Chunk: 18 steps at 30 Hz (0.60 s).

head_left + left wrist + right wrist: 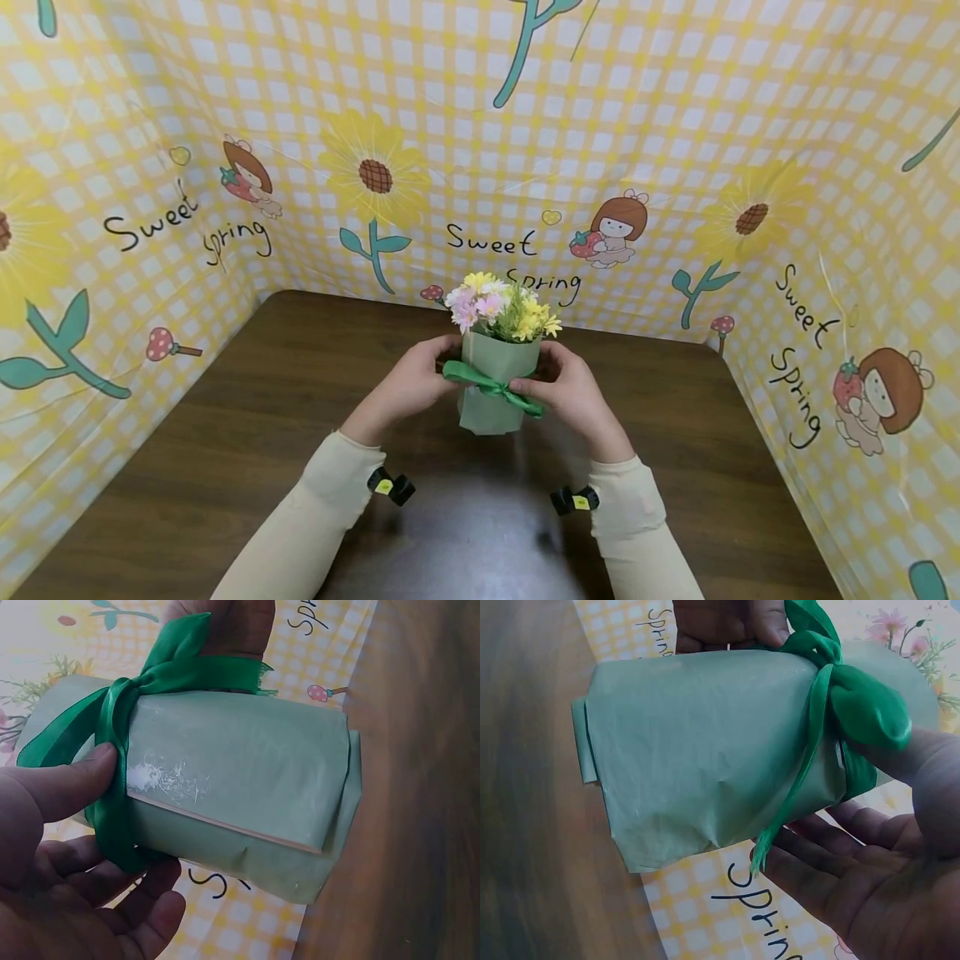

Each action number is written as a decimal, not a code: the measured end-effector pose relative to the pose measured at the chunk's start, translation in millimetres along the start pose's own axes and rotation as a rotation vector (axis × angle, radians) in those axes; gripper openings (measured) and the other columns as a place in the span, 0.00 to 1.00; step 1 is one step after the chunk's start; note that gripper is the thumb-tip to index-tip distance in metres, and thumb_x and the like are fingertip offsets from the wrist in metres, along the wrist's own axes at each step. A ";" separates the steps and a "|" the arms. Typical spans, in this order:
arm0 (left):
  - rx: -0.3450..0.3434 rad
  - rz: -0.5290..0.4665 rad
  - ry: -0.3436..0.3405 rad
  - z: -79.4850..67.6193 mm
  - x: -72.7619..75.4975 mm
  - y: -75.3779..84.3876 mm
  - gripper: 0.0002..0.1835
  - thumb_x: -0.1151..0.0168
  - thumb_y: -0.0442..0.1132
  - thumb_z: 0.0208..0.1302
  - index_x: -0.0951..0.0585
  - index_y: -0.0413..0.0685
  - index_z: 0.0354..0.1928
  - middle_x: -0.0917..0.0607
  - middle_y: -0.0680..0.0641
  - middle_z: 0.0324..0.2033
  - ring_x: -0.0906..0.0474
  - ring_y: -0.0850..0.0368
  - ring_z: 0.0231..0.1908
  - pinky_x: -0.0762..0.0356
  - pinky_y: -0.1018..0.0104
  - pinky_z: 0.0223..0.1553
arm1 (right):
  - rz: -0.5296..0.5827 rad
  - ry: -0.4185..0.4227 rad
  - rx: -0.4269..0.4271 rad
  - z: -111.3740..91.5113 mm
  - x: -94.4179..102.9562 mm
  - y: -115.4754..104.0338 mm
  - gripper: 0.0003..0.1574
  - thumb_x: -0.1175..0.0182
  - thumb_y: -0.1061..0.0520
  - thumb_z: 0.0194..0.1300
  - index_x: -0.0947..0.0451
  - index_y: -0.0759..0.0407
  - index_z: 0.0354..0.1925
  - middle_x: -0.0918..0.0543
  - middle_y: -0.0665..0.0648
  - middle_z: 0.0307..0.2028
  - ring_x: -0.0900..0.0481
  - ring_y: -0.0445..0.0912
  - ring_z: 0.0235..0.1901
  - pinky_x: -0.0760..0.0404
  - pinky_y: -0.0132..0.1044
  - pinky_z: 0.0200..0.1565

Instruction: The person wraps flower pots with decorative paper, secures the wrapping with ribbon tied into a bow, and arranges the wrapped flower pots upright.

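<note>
A small bouquet (487,417) wrapped in pale green paper stands upright between both hands in the head view. Pink, white and yellow flowers (502,307) fill its top. Around its middle a green ribbon (491,385) is tied in a bow. My left hand (408,383) holds the wrapped bouquet from the left, its thumb on the ribbon in the left wrist view. From the right, my right hand (577,396) grips the bouquet, thumb at the bow. In the right wrist view the fingers (810,874) curve under the paper, and a frayed ribbon end (761,851) hangs near them.
A dark brown wooden table (660,400) lies under the hands. Yellow-and-white checked cloth (480,150) with printed flowers and "Sweet Spring" lettering walls the back and both sides. A black wrist camera (392,486) sits by the left cuff, another wrist camera (575,500) by the right.
</note>
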<state>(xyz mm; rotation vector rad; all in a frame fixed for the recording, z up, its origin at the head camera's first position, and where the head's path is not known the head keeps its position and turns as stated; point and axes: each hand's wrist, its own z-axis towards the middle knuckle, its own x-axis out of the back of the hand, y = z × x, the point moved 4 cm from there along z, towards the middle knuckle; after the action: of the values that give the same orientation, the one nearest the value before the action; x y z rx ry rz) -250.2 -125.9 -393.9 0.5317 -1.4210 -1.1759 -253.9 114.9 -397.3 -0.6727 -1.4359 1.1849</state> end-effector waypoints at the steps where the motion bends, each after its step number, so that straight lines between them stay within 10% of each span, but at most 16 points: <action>1: -0.002 0.008 0.002 0.5 -0.2 -0.8 0.26 0.31 0.37 0.66 0.23 0.41 0.65 0.16 0.43 0.53 0.19 0.49 0.51 0.19 0.54 0.50 | -0.001 -0.001 -0.002 0.3 -0.8 0.4 0.38 0.22 0.48 0.57 0.24 0.54 0.63 0.16 0.57 0.53 0.16 0.51 0.51 0.18 0.49 0.54; 18: 0.043 0.156 0.040 7.4 -7.9 -17.9 0.23 0.28 0.39 0.62 0.20 0.41 0.59 0.13 0.45 0.47 0.17 0.52 0.43 0.19 0.59 0.43 | -0.045 -0.009 -0.025 9.0 -10.8 16.7 0.40 0.23 0.52 0.60 0.27 0.54 0.67 0.18 0.59 0.58 0.18 0.54 0.57 0.19 0.53 0.56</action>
<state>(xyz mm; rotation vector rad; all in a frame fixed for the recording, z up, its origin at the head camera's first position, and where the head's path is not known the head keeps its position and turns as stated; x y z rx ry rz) -260.5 -123.7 -412.0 0.4627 -1.4300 -1.0068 -263.4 108.3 -415.8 -0.6499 -1.4678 1.1379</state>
